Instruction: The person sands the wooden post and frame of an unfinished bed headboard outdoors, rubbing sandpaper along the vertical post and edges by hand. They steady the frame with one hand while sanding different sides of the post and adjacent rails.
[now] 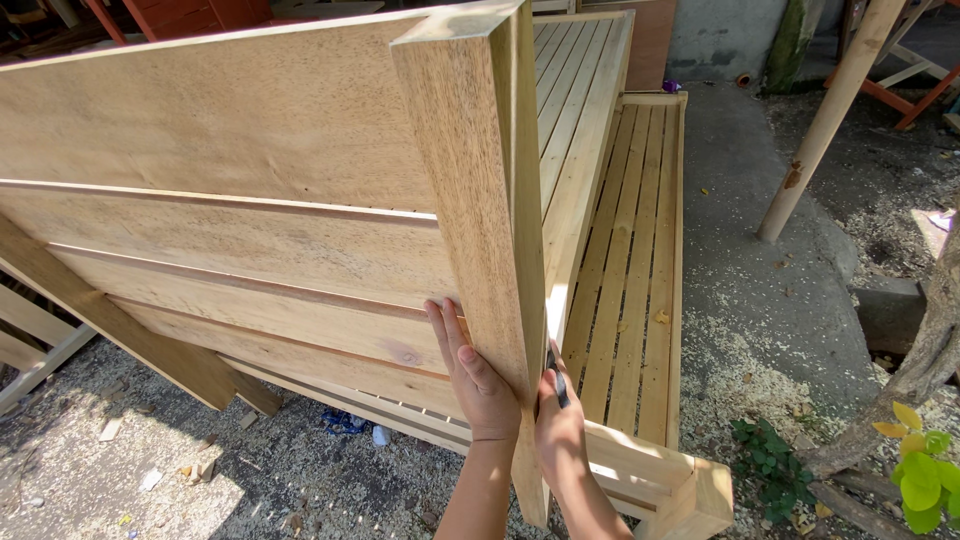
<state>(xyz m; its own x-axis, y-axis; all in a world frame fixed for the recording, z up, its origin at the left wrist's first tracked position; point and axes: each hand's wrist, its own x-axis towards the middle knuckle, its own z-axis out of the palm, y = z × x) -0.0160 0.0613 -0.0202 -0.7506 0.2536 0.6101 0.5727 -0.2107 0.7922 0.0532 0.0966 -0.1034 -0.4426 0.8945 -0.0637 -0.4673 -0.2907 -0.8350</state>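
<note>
Pale wood: two hands at one upright corner post (478, 190) of a slatted bed frame (620, 260).

Left hand (474, 375) lies open and flat, fingers spread, against the post's broad face, gripping nothing. Right hand (560, 425) is curled around one dark pencil (558, 380), its tip at the post's narrow edge; how tightly it closes is hard to make out. One plank headboard (220, 210) of about four boards joins the post, its left end cut off. Sawdust (740, 370) covers the concrete. One leaning pole (830, 110) and one leafy plant (920, 470) stand right, well apart.
</note>
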